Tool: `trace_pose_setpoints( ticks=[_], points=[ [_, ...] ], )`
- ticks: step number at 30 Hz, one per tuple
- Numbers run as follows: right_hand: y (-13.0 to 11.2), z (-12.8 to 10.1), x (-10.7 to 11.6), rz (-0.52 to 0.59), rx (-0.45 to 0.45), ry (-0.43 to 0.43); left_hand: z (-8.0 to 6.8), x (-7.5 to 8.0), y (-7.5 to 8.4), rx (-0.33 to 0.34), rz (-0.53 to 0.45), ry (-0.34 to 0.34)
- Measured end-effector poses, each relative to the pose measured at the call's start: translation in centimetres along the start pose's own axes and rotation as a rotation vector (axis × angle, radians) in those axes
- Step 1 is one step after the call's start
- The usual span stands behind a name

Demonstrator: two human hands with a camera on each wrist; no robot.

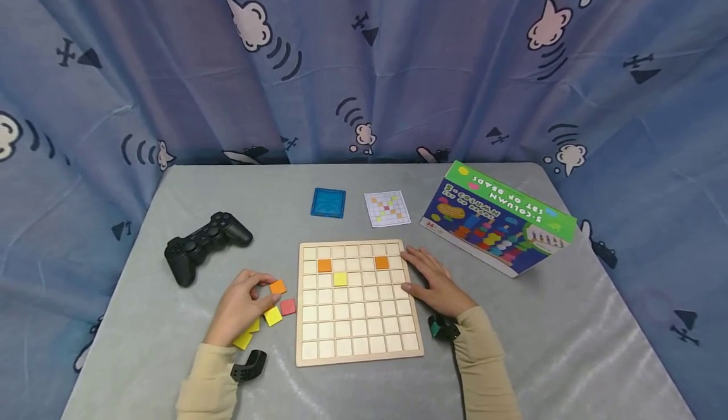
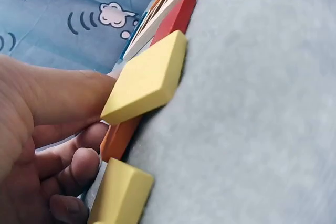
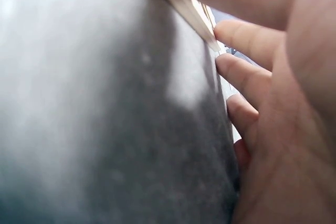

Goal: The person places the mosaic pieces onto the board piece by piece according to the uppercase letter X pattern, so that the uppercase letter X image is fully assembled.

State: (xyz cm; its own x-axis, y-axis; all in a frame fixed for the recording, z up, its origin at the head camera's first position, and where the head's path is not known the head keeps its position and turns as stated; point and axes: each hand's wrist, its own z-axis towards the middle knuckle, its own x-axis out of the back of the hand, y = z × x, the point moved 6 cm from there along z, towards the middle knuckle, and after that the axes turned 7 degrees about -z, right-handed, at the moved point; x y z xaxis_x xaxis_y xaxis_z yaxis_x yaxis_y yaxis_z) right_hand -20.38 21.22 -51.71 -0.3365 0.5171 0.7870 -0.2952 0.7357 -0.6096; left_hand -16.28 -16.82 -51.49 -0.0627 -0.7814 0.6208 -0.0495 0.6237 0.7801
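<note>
My left hand (image 1: 241, 303) is left of the wooden grid board (image 1: 357, 311), thumb and forefinger pinching an orange tile (image 1: 277, 287) at its edges. Close by lie a red tile (image 1: 288, 306) and a yellow tile (image 1: 273, 316); more yellow tiles (image 1: 242, 340) are partly under the wrist. In the left wrist view a yellow tile (image 2: 147, 80) covers the thumb tip and part of the orange tile (image 2: 119, 139). Fingers extended, my right hand (image 1: 435, 283) rests against the board's right edge. Two orange tiles (image 1: 324, 265) (image 1: 382, 262) and one yellow tile (image 1: 340, 279) sit in the board's upper cells.
Behind the board lie a blue square tray (image 1: 328, 203) and a pattern card (image 1: 387, 209). A colourful box (image 1: 495, 221) stands at the back right. On the left is a black game controller (image 1: 206, 243). A patterned curtain (image 1: 364, 60) hangs behind the grey-covered table (image 1: 569, 344).
</note>
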Motion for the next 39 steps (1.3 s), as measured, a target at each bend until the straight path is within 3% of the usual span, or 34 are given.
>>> trace_pose_setpoints(
  ticks=[6, 13, 16, 19, 24, 27, 33, 39],
  points=[
    [0.1, 0.0, -0.1, 0.002, -0.002, 0.001, -0.1, 0.1, -0.1, -0.013, -0.025, 0.018],
    [0.1, 0.1, 0.0, -0.004, -0.002, 0.015, 0.0, 0.7, 0.1, -0.02, -0.09, 0.084],
    [0.0, 0.3, 0.0, -0.008, 0.0, 0.012, 0.0, 1.0, 1.3, -0.064, -0.066, 0.114],
    [0.0, 0.4, 0.0, -0.016, 0.002, 0.011, 0.0, 0.8, 3.6, -0.135, -0.025, 0.124],
    [0.2, 0.2, 0.0, -0.015, -0.01, 0.006, 0.6, -1.7, 8.3, -0.27, 0.022, 0.068],
    [0.2, 0.2, 0.0, -0.016, -0.004, 0.006, 1.3, -3.6, 10.2, -0.325, 0.032, 0.033],
    [0.1, 0.1, 0.1, -0.004, 0.001, 0.005, 2.7, -7.5, 12.2, -0.364, 0.029, -0.072],
    [0.1, 0.1, 0.0, -0.009, -0.007, 0.008, 3.2, -10.0, 13.7, -0.407, 0.077, -0.145]
  ],
)
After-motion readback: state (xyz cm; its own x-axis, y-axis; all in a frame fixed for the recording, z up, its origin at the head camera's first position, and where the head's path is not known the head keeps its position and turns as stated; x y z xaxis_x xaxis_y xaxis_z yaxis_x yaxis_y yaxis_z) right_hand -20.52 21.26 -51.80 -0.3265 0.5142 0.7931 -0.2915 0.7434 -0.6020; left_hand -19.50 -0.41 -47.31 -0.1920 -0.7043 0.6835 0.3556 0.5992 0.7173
